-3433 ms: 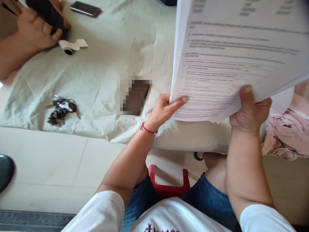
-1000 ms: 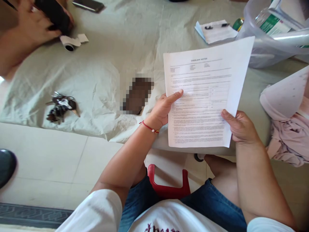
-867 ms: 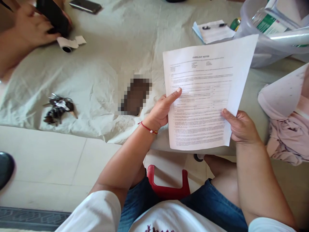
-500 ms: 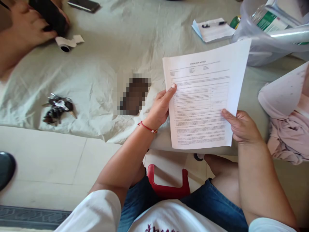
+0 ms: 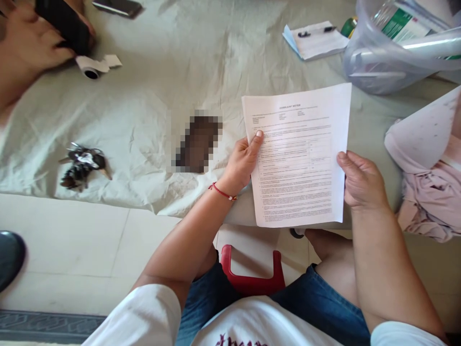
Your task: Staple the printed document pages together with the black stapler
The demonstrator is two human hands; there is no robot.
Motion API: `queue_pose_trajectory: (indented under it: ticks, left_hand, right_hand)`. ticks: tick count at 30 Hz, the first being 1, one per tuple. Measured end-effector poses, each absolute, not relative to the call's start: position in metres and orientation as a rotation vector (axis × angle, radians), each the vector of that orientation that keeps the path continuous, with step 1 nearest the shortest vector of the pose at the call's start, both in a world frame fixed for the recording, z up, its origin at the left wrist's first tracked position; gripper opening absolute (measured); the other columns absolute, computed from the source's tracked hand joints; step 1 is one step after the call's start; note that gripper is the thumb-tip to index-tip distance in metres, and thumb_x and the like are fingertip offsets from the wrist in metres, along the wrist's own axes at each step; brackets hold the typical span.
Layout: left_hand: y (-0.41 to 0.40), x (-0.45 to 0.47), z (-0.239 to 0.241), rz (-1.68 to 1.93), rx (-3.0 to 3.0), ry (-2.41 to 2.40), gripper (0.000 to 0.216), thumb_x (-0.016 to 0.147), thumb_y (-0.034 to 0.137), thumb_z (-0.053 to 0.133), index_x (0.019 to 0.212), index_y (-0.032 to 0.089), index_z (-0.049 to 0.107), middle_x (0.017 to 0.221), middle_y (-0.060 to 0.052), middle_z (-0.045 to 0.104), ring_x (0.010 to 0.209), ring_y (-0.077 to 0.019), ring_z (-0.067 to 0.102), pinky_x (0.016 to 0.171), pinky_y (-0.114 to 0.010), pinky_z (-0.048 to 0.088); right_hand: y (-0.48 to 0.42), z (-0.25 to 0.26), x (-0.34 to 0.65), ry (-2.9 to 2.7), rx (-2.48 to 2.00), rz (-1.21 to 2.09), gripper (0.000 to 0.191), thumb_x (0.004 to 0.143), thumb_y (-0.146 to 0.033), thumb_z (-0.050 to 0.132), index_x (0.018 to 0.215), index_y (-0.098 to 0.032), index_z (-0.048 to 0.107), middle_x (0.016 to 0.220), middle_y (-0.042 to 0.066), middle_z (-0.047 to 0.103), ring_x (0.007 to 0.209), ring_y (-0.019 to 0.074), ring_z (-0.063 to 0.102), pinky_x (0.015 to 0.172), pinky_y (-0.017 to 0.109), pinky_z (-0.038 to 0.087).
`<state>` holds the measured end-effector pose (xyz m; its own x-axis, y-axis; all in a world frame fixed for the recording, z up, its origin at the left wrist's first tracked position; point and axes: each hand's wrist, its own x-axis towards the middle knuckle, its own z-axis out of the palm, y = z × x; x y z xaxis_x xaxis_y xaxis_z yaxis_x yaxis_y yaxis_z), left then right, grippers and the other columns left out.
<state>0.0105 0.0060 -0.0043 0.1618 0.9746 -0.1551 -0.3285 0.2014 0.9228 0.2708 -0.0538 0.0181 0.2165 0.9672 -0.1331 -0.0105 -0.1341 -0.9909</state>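
Printed paper sheets, headed "OVERLEAF NOTES", are held up in front of me above the table's near edge. My left hand pinches their left edge, thumb on the printed face and fingers hidden behind. At the right edge, my right hand grips the sheets with its thumb at the margin and the other fingers curled behind. How many sheets there are I cannot tell. A blurred-out dark rectangular thing lies on the cloth left of my left hand.
A greenish cloth covers the table. Keys, a white paper roll and a phone lie leftward. Another person's hand holds a dark device. A notepad with a pen sits beside a clear plastic tub.
The sheets have come slightly down and their right side has shifted left, so they look straighter. My right thumb has moved from the printed face out to the right edge.
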Motion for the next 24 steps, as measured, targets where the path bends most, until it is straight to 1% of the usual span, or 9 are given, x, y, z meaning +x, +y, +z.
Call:
queue_pose_trajectory:
  ticks: [3, 8, 11, 13, 16, 19, 21, 22, 24]
  left_hand:
    - [0.005, 0.011, -0.005, 1.120, 0.873, 0.954, 0.061, 0.094, 0.075, 0.075, 0.116, 0.019, 0.079, 0.105, -0.013, 0.087, 0.117, -0.0339, 0.082, 0.101, -0.046, 0.067]
    - [0.004, 0.009, -0.004, 1.111, 0.858, 1.006, 0.066, 0.093, 0.081, 0.070, 0.115, 0.019, 0.078, 0.102, -0.013, 0.086, 0.112, -0.0327, 0.083, 0.097, -0.045, 0.067]
    - [0.007, 0.006, -0.003, 1.128, 0.849, 1.034, 0.065, 0.092, 0.082, 0.071, 0.110, 0.020, 0.077, 0.095, -0.011, 0.084, 0.106, -0.0317, 0.083, 0.089, -0.042, 0.068]
    - [0.011, 0.003, -0.001, 1.129, 0.853, 1.075, 0.060, 0.091, 0.080, 0.074, 0.102, 0.022, 0.075, 0.085, -0.009, 0.081, 0.097, -0.0296, 0.081, 0.080, -0.038, 0.067]
    - [0.017, -0.004, 0.003, 1.056, 0.884, 1.136, 0.050, 0.091, 0.070, 0.082, 0.084, 0.022, 0.068, 0.069, -0.004, 0.069, 0.074, -0.0206, 0.072, 0.063, -0.029, 0.057]
    - [0.022, -0.012, 0.008, 0.911, 0.907, 1.160, 0.041, 0.093, 0.049, 0.087, 0.074, 0.020, 0.065, 0.061, 0.002, 0.055, 0.052, -0.0091, 0.049, 0.048, -0.023, 0.038]
    - [0.022, -0.016, 0.010, 0.828, 0.911, 1.151, 0.032, 0.093, 0.037, 0.086, 0.074, 0.018, 0.069, 0.062, 0.002, 0.054, 0.047, -0.0055, 0.039, 0.044, -0.023, 0.028]
    - [0.022, -0.017, 0.011, 0.799, 0.913, 1.138, 0.028, 0.091, 0.032, 0.086, 0.073, 0.017, 0.071, 0.064, 0.002, 0.055, 0.046, -0.0047, 0.038, 0.043, -0.023, 0.027]
    - [0.022, -0.018, 0.013, 0.756, 0.916, 1.099, 0.025, 0.086, 0.026, 0.088, 0.070, 0.017, 0.070, 0.064, 0.001, 0.058, 0.046, -0.0045, 0.040, 0.043, -0.023, 0.027]
  right_hand:
    - [-0.056, 0.018, 0.272, -0.986, -1.424, 1.131, 0.031, 0.089, -0.053, 0.090, 0.101, -0.025, 0.085, 0.108, 0.005, 0.089, 0.117, 0.0318, 0.083, 0.106, 0.047, 0.068]
    - [-0.060, 0.019, 0.279, -0.991, -1.452, 1.170, 0.032, 0.090, -0.054, 0.090, 0.103, -0.024, 0.087, 0.106, 0.005, 0.089, 0.109, 0.0299, 0.085, 0.105, 0.045, 0.068]
    - [-0.063, 0.017, 0.284, -1.003, -1.467, 1.190, 0.033, 0.091, -0.054, 0.089, 0.102, -0.024, 0.087, 0.104, 0.006, 0.089, 0.108, 0.0290, 0.085, 0.103, 0.043, 0.067]
    - [-0.065, 0.016, 0.288, -1.005, -1.489, 1.196, 0.033, 0.091, -0.056, 0.088, 0.102, -0.024, 0.087, 0.105, 0.006, 0.089, 0.107, 0.0295, 0.085, 0.103, 0.043, 0.067]
    - [-0.068, 0.015, 0.293, -1.002, -1.519, 1.181, 0.032, 0.091, -0.055, 0.089, 0.103, -0.025, 0.087, 0.105, 0.005, 0.089, 0.104, 0.0299, 0.085, 0.105, 0.046, 0.067]
    - [-0.069, 0.014, 0.297, -0.992, -1.533, 1.143, 0.031, 0.090, -0.054, 0.090, 0.101, -0.025, 0.088, 0.104, 0.005, 0.089, 0.104, 0.0303, 0.085, 0.104, 0.046, 0.067]
    - [-0.070, 0.014, 0.299, -0.985, -1.542, 1.126, 0.032, 0.089, -0.055, 0.090, 0.102, -0.025, 0.088, 0.104, 0.006, 0.089, 0.105, 0.0305, 0.085, 0.104, 0.045, 0.067]
    - [-0.070, 0.013, 0.300, -0.984, -1.546, 1.121, 0.033, 0.089, -0.055, 0.090, 0.102, -0.025, 0.088, 0.105, 0.006, 0.089, 0.104, 0.0303, 0.085, 0.104, 0.045, 0.067]
    - [-0.070, 0.012, 0.302, -0.981, -1.551, 1.117, 0.033, 0.089, -0.055, 0.090, 0.102, -0.025, 0.088, 0.104, 0.006, 0.089, 0.102, 0.0297, 0.085, 0.105, 0.045, 0.066]
